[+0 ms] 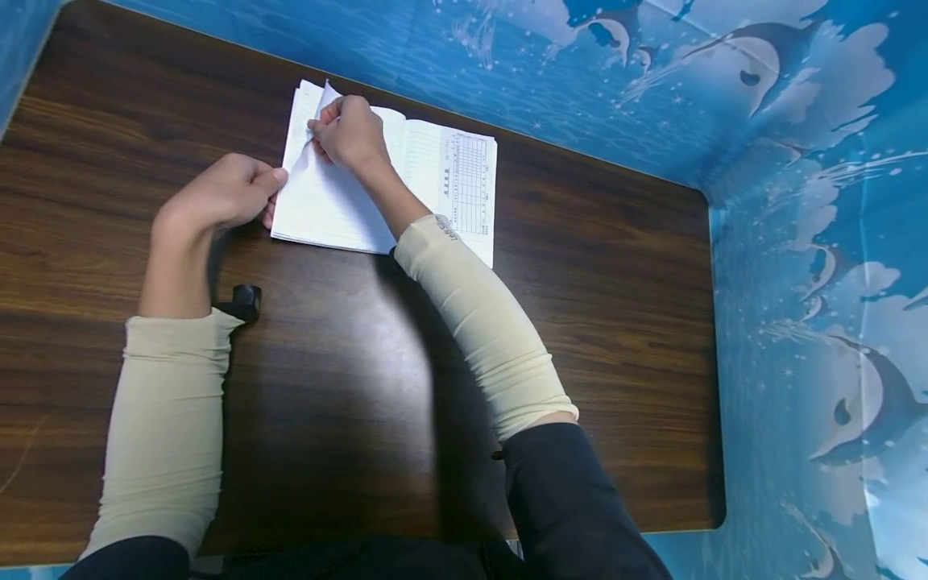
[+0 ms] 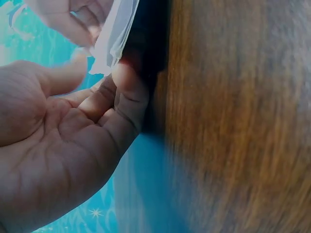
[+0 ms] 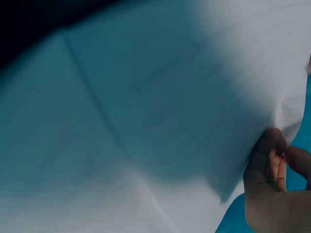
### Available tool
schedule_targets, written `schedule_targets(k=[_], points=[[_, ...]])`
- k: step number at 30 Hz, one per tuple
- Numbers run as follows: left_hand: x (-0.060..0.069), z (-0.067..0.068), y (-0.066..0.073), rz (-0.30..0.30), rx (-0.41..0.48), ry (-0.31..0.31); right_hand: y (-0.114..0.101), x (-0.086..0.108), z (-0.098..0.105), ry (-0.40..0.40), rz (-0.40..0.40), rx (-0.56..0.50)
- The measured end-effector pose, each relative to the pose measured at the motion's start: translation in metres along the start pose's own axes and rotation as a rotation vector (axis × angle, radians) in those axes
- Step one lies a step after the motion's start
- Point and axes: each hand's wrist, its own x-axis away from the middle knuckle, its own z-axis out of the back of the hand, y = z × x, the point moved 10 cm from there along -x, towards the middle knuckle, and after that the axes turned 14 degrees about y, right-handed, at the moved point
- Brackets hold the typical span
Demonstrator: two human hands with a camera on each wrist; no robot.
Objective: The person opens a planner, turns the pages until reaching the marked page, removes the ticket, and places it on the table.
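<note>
An open notebook (image 1: 326, 201) with lined pages lies near the table's back edge; its right page bears a printed grid. My right hand (image 1: 355, 133) pinches a lifted page over the left half, and the page creases at the fingertips. In the right wrist view the right hand (image 3: 277, 184) has thumb and fingers at the paper (image 3: 170, 97). At the notebook's left edge, my left hand (image 1: 225, 193) grips the sheets between thumb and fingers. The left wrist view shows the left hand (image 2: 73, 131) with fingers curled under the page edges (image 2: 116, 39).
The dark wooden table (image 1: 616, 322) extends around the notebook. A blue sheet with dolphins (image 1: 797, 201) borders it at the back and right. A black device (image 1: 246, 302) is strapped at the left wrist.
</note>
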Motion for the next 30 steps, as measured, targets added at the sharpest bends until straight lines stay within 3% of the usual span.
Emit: schedule_targets(k=[4, 10, 13, 23, 30], points=[[0.001, -0.002, 0.004, -0.012, 0.005, -0.002, 0.004, 0.000, -0.004, 0.005, 0.046, 0.030], [0.002, -0.001, 0.004, -0.006, 0.017, 0.016, -0.005, 0.004, -0.010, -0.019, 0.223, 0.114], [0.002, -0.001, 0.002, 0.001, 0.014, 0.026, -0.008, 0.007, -0.014, -0.040, 0.262, 0.139], [0.001, -0.003, 0.000, 0.014, -0.024, 0.035, -0.004, 0.013, -0.013, -0.068, 0.264, 0.176], [0.003, -0.002, 0.001, 0.007, -0.021, 0.037, 0.000, 0.010, 0.006, -0.038, 0.239, 0.143]])
